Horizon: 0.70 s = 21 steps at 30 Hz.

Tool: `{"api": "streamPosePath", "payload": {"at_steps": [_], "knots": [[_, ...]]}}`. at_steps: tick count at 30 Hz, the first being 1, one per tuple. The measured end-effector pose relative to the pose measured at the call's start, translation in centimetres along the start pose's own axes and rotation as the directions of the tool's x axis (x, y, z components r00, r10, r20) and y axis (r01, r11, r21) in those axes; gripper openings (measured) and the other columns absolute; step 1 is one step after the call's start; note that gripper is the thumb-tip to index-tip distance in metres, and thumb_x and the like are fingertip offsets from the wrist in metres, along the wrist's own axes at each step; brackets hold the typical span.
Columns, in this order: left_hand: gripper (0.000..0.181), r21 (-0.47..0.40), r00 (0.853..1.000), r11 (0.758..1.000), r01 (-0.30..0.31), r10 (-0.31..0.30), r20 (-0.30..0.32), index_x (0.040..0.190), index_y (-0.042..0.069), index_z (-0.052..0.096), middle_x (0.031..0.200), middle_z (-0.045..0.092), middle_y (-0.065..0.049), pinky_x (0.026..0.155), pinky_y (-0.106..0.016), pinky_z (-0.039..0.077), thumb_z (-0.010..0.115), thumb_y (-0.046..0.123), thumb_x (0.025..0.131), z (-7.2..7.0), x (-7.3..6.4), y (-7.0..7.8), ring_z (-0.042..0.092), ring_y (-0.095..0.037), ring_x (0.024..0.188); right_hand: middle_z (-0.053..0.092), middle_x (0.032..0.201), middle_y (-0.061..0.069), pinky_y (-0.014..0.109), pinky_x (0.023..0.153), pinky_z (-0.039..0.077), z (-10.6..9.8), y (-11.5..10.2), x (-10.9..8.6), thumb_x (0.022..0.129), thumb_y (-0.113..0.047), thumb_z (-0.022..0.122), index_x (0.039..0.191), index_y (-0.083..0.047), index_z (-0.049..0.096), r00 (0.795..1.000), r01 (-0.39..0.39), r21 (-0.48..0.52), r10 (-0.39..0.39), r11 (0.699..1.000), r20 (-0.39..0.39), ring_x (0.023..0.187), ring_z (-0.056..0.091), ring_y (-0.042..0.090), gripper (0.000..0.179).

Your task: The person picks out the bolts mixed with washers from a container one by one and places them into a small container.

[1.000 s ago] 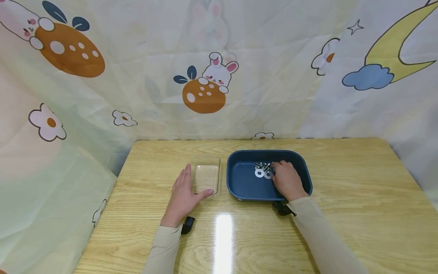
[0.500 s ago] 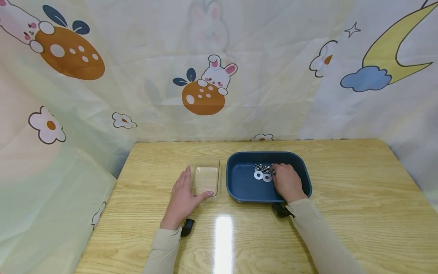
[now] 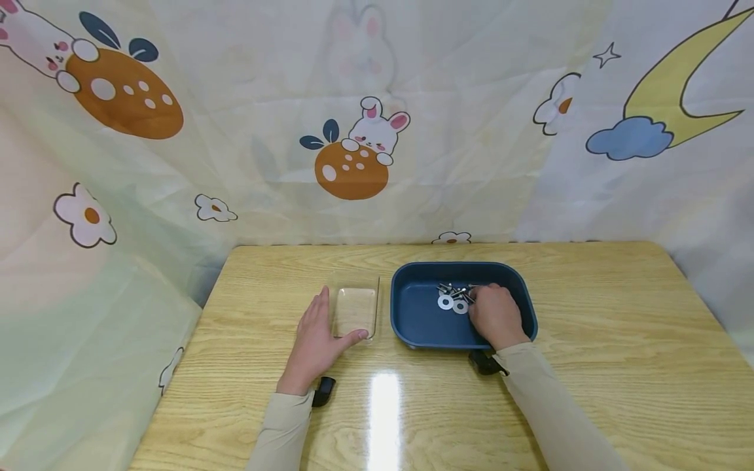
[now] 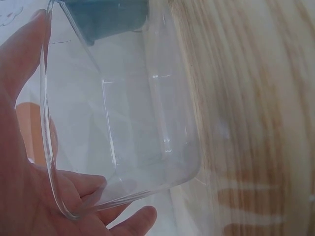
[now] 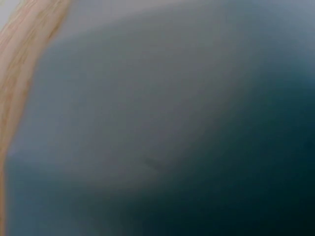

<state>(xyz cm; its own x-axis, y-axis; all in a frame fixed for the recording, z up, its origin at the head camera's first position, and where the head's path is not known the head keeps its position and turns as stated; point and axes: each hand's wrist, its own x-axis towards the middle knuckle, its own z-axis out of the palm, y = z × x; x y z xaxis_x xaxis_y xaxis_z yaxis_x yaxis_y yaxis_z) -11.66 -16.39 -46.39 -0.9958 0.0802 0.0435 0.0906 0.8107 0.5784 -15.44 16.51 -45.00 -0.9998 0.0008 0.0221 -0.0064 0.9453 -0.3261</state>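
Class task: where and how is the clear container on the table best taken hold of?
Probably by its near-left corner, from the person's left: thumb on the near wall, fingers along the left, as the left hand lies. The clear container has raised walls to clasp, and the blue tray stands close on its right.

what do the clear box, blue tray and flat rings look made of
Clear rectangular box: glossy glass or hard plastic; see-through, with bright glints along its edges.
Dark blue rounded rectangular tray: probably smooth plastic, evenly coloured with curved corners.
Flat silver rings: likely metal, judging by their pale silvery surface.
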Motion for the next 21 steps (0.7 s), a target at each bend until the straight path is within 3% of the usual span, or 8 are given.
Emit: {"api": "streamPosePath", "payload": {"at_steps": [8,13,17,21], "knots": [[0.116,-0.003,1.000,1.000,0.005,-0.005,0.007,0.150,0.011,0.003,0.154,0.012,-0.012,0.110,-0.049,0.010,0.060,0.073,0.070,0.04,-0.03,-0.07,0.009,-0.027,0.141,0.057,0.084,0.021,0.052,0.070,0.046,0.04,0.16,-0.14,0.081,-0.006,0.059,0.088,0.002,0.067,0.998,-0.051,-0.024,0.051,0.998,0.020,0.081,0.053,0.038,0.013],[0.117,-0.002,1.000,1.000,0.006,-0.006,0.009,0.150,0.010,0.003,0.154,0.012,-0.013,0.111,-0.049,0.010,0.059,0.073,0.069,-0.04,-0.09,-0.02,0.009,-0.026,0.141,0.057,0.077,0.021,0.051,0.064,0.047,0.08,0.23,-0.06,0.081,-0.006,0.060,0.076,0.002,0.064,0.999,-0.052,-0.030,0.052,0.998,0.015,0.075,0.055,0.037,0.010],[0.117,0.000,1.000,1.000,0.002,-0.002,0.007,0.150,0.010,0.003,0.154,0.012,-0.013,0.110,-0.050,0.011,0.058,0.074,0.069,-0.04,-0.09,-0.02,0.009,-0.027,0.141,0.054,0.068,0.016,0.047,0.057,0.047,0.02,0.32,-0.01,0.080,-0.006,0.060,0.062,-0.004,0.058,0.999,-0.049,-0.019,0.049,0.999,0.001,0.066,0.056,0.033,0.018],[0.118,0.000,1.000,1.000,0.001,-0.001,0.004,0.150,0.010,0.003,0.154,0.013,-0.013,0.110,-0.050,0.011,0.057,0.076,0.068,0.02,-0.05,-0.07,0.010,-0.027,0.140,0.054,0.068,0.016,0.047,0.058,0.045,-0.07,0.49,-0.16,0.078,-0.004,0.061,0.063,-0.004,0.057,0.999,-0.025,0.006,0.025,1.000,-0.033,0.067,0.055,0.034,0.015]]}}
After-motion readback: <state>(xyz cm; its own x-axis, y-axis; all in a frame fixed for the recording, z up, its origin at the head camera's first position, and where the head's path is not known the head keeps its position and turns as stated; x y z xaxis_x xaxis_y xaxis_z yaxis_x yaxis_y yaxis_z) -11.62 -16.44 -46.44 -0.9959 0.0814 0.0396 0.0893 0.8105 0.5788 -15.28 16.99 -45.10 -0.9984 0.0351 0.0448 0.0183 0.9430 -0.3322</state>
